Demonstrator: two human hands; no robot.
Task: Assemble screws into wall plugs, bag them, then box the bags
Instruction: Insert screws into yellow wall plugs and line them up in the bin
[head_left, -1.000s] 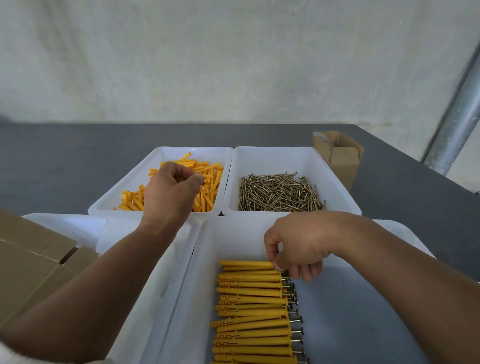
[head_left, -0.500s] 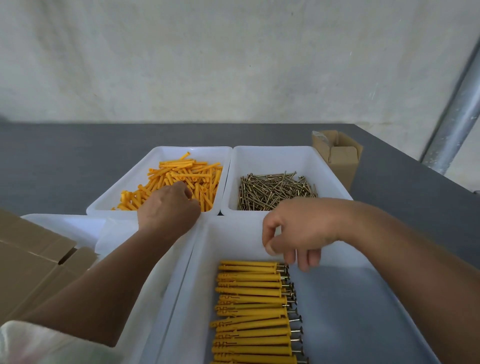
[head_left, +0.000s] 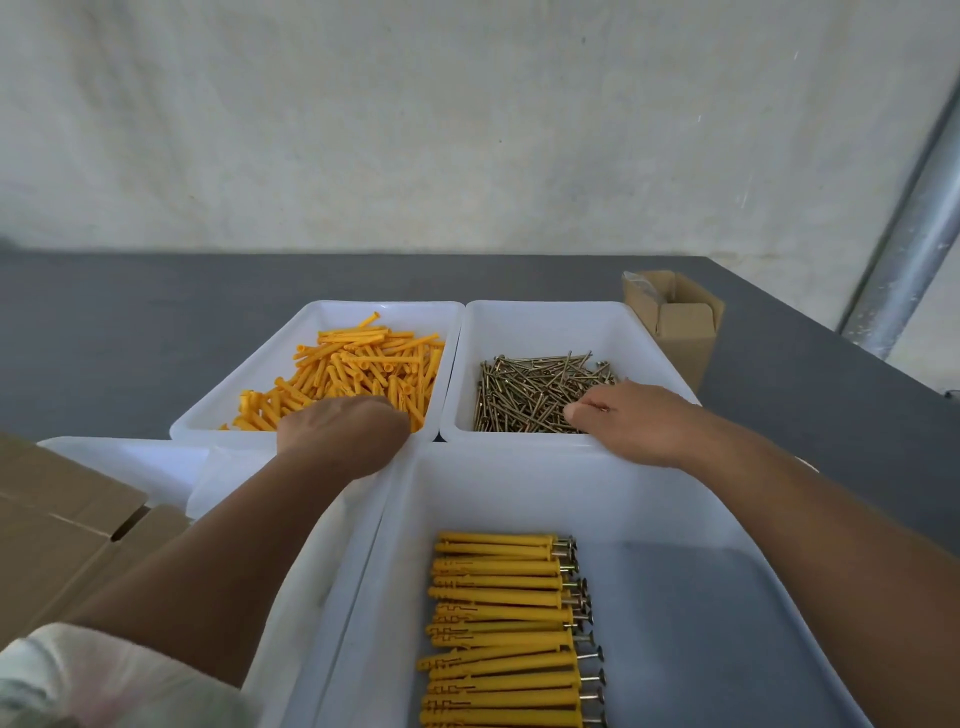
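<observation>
Loose wall plugs (head_left: 358, 374) and screws (head_left: 530, 395) sit in side-by-side trays (head_left: 545, 322) mid-bench (head_left: 156, 322), one per hand. The left hand (head_left: 343, 436) is knuckles-up over the plugs and the right hand (head_left: 639, 421) has fingertips in the screw pile; can't tell if either grips a piece yet. Finished assemblies (head_left: 498, 623) lie rowed, heads right, in the tray (head_left: 519, 457) at the bench's near edge, probably for easy counting into bags.

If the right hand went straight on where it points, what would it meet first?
Probably the pile of screws in its white tray; the right hand is right at it, depth unclear.
</observation>
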